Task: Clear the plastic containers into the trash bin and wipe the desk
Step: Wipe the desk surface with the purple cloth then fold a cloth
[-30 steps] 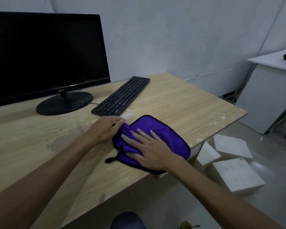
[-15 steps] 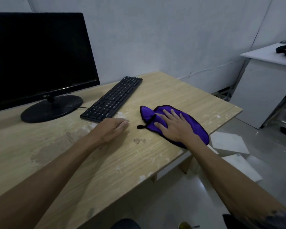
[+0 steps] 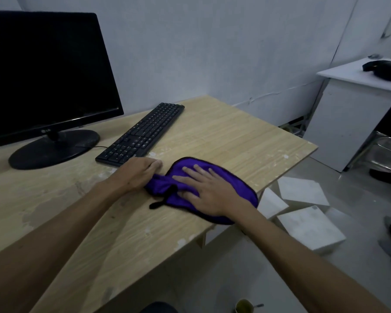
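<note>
The right hand (image 3: pixel 209 195) pressed flat, fingers spread, on the purple black-edged cloth (image 3: pixel 224 179) on the pale wooden worktop (image 3: pixel 224 136); at its nine o'clock, the left hand's (image 3: pixel 136 173) fingers pinched its bunched edge.

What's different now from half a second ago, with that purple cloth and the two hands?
The right hand, flat on the purple cloth, has swept it back left along the desk toward the left hand. The left hand, which lay apart from the cloth, now touches its bunched left end. The keyboard and monitor stayed put.
</note>
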Available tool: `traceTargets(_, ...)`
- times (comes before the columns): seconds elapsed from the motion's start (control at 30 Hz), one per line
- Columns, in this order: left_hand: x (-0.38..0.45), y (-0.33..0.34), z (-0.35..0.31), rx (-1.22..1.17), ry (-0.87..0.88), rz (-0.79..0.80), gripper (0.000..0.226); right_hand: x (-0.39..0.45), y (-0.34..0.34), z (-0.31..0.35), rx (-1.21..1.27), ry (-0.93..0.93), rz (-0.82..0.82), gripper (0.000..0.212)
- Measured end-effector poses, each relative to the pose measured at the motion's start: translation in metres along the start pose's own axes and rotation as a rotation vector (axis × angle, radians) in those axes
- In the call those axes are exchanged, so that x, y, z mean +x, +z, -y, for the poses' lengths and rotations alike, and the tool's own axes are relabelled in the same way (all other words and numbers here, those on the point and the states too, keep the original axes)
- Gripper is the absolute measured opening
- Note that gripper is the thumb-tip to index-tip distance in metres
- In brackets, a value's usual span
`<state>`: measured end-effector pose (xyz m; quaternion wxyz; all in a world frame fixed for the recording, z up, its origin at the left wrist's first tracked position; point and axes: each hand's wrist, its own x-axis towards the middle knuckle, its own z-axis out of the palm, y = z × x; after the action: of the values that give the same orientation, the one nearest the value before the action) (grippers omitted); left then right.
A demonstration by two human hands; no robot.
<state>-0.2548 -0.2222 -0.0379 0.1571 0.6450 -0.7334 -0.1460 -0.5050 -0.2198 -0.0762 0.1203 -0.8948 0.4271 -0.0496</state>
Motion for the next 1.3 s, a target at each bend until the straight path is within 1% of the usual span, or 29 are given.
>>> traceTargets(0.13, 0.001, 0.001, -0.001, -0.010, 0.010, -0.033, 0.050, 0.009, -0.019, -0.062, 0.016, 0.181, -0.031, 0.054)
traceTargets(0.23, 0.003, -0.002, -0.003, 0.017, -0.002, -0.024, 0.049, 0.007, -0.031, -0.100, 0.020, 0.313, -0.034, 0.055)
traceTargets(0.3, 0.002, -0.004, -0.002, 0.026, -0.002, -0.013, 0.047, 0.007, -0.031, -0.104, 0.004, 0.353, -0.025, 0.057)
traceTargets(0.37, 0.001, -0.003, -0.002, 0.027, -0.003, -0.003, 0.051, 0.005, -0.027, -0.090, -0.009, 0.385, -0.027, 0.063)
traceTargets(0.4, -0.001, -0.001, -0.001, 0.025, 0.003, 0.000, 0.053, 0.003, -0.024, -0.077, -0.014, 0.389, -0.027, 0.069)
traceTargets(0.43, -0.002, 0.000, -0.001, 0.017, 0.007, 0.000, 0.049, 0.000, -0.020, -0.060, -0.020, 0.382, -0.030, 0.076)
traceTargets(0.5, -0.005, 0.001, -0.001, -0.002, 0.008, -0.020, 0.041, -0.008, -0.007, -0.020, -0.036, 0.321, -0.039, 0.089)
traceTargets(0.53, -0.006, 0.002, -0.002, -0.007, 0.017, -0.035, 0.039, -0.013, -0.001, -0.002, -0.047, 0.275, -0.041, 0.090)
traceTargets(0.6, -0.007, 0.002, -0.002, -0.015, 0.027, -0.040, 0.038, -0.018, 0.009, 0.020, -0.064, 0.174, -0.049, 0.083)
traceTargets(0.67, -0.006, 0.001, -0.003, -0.006, 0.022, -0.036, 0.038, -0.018, 0.010, 0.020, -0.070, 0.096, -0.053, 0.071)
traceTargets(0.77, 0.001, 0.000, -0.005, 0.053, 0.007, -0.020, 0.039, -0.013, 0.004, -0.005, -0.069, 0.031, -0.033, 0.061)
traceTargets(0.83, 0.006, -0.002, -0.006, 0.104, 0.023, -0.016, 0.039, -0.007, -0.001, -0.028, -0.053, 0.041, -0.031, 0.058)
traceTargets(0.93, 0.012, -0.002, -0.005, 0.139, 0.038, -0.003, 0.038, 0.003, -0.013, -0.062, -0.042, 0.119, -0.033, 0.055)
traceTargets(1.07, 0.018, 0.001, -0.003, 0.047, 0.031, -0.077, 0.033, 0.008, -0.032, -0.104, -0.035, 0.225, -0.018, 0.054)
traceTargets(1.2, 0.030, 0.006, -0.004, 0.032, 0.071, -0.085, 0.030, 0.014, -0.045, -0.144, -0.030, 0.338, -0.027, 0.056)
traceTargets(1.3, 0.041, 0.007, -0.004, 0.005, 0.018, -0.091, 0.035, 0.025, -0.050, -0.172, -0.039, 0.441, -0.067, 0.060)
